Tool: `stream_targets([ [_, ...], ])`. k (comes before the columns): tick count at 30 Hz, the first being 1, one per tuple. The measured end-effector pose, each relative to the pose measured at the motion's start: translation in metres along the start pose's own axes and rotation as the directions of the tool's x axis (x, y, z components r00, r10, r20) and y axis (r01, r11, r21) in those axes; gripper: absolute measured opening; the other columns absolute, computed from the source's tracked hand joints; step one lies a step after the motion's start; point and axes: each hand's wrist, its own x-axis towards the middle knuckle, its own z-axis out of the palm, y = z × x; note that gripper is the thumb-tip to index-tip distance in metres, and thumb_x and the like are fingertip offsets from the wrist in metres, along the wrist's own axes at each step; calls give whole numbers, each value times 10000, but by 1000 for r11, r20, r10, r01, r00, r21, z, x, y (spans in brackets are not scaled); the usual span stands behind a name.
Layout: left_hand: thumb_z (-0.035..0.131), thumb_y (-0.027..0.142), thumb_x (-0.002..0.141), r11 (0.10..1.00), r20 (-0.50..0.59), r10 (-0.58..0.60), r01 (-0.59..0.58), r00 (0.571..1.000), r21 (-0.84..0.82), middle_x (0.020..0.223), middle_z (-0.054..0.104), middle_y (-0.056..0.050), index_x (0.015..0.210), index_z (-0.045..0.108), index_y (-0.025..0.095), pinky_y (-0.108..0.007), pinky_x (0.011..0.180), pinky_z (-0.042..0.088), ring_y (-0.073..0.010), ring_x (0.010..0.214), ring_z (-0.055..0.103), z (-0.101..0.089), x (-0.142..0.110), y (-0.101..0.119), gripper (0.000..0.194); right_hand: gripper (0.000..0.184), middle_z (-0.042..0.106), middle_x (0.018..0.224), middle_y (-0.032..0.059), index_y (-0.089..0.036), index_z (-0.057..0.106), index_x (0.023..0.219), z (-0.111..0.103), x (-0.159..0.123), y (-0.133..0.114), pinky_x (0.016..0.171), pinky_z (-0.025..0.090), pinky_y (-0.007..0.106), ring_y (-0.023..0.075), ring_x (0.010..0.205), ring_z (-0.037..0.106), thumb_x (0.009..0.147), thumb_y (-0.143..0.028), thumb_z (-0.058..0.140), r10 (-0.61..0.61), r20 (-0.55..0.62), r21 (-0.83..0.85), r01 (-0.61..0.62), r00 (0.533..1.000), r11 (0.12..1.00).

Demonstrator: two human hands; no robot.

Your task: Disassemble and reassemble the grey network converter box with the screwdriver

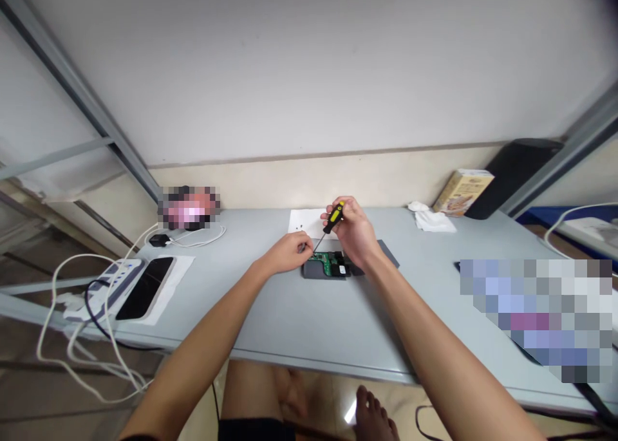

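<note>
My right hand (356,230) is closed around the black and yellow handle of a screwdriver (333,218). The thin shaft slants down to the left, its tip at the upper left part of a green circuit board (329,259). That board sits in a dark grey casing (315,270) lying flat on the table. My left hand (288,251) rests at the casing's left edge, fingers curled together near the screwdriver tip; what they pinch, if anything, is hidden. A flat dark grey panel (389,253) lies partly under my right wrist.
Behind the board lies white paper (309,221) with several tiny dark bits. To the left are a phone (146,288), a power strip (107,290) and loose white cables. Crumpled tissue (434,221), a yellow box (464,192) and a black cylinder (514,174) stand back right.
</note>
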Motion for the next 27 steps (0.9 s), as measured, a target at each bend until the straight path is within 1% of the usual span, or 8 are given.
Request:
stream_targets([
  [3, 547, 94, 834, 1000, 0, 3, -3, 1000, 0, 795, 617, 4, 770, 674, 175, -248, 680, 414, -131, 693, 518, -1, 0, 1, 164, 371, 575, 809, -6, -270, 585, 885, 1, -1, -3, 707, 514, 331, 173, 735, 597, 868, -608, 736, 5, 17, 0, -5, 1000, 1000],
  [7, 549, 96, 842, 1000, -1, 20, -20, 1000, 19, 799, 614, 1, 768, 677, 176, -248, 678, 414, -132, 699, 522, -1, 0, 0, 169, 394, 471, 731, -19, -284, 546, 877, 11, -5, -2, 650, 481, 321, 164, 648, 498, 927, -666, 626, 4, 30, 58, -6, 1000, 998],
  [10, 552, 100, 842, 1000, -3, 23, -23, 1000, 16, 798, 611, 3, 765, 674, 176, -246, 668, 411, -128, 690, 517, 0, 0, -1, 163, 407, 431, 683, -40, -297, 525, 898, 18, -7, 0, 617, 445, 300, 156, 610, 443, 902, -679, 664, -42, 36, 49, 41, 998, 998],
  [14, 553, 105, 836, 1000, -7, 13, -13, 1000, 15, 800, 620, 1, 770, 678, 177, -248, 676, 425, -130, 696, 530, 1, 0, -2, 159, 438, 473, 668, -53, -296, 502, 883, 23, -10, 1, 622, 427, 279, 144, 617, 443, 857, -658, 747, -95, 83, -7, 96, 992, 995],
  [18, 553, 112, 833, 1000, -7, 7, -7, 1000, 31, 766, 605, 4, 753, 672, 175, -252, 660, 418, -132, 683, 527, 1, 1, -2, 156, 419, 512, 677, -47, -290, 529, 883, 30, -17, 3, 634, 418, 277, 142, 639, 452, 871, -653, 737, -90, 164, -91, 106, 982, 990],
  [20, 555, 114, 834, 999, -8, -11, 11, 1000, 38, 732, 589, 7, 736, 659, 172, -253, 636, 404, -133, 668, 521, 2, 1, -3, 155, 390, 551, 719, -36, -291, 558, 909, 33, -21, 4, 641, 421, 278, 142, 659, 469, 886, -644, 724, -82, 198, -124, 108, 977, 986],
  [24, 562, 116, 835, 1000, -14, 3, -3, 1000, 26, 738, 590, 5, 728, 656, 167, -256, 638, 404, -131, 669, 522, 3, 1, -5, 151, 383, 607, 842, 4, -271, 636, 925, 36, -24, 6, 704, 450, 297, 155, 754, 538, 920, -652, 673, -118, 183, -208, 156, 976, 966],
  [27, 557, 109, 836, 1000, -6, 16, -16, 1000, 25, 780, 615, 0, 752, 674, 172, -257, 675, 429, -132, 697, 536, 2, 1, -5, 158, 469, 574, 785, 8, -264, 655, 924, 32, -19, 6, 692, 445, 308, 167, 732, 531, 928, -728, 590, -114, 140, -185, 139, 984, 973],
])
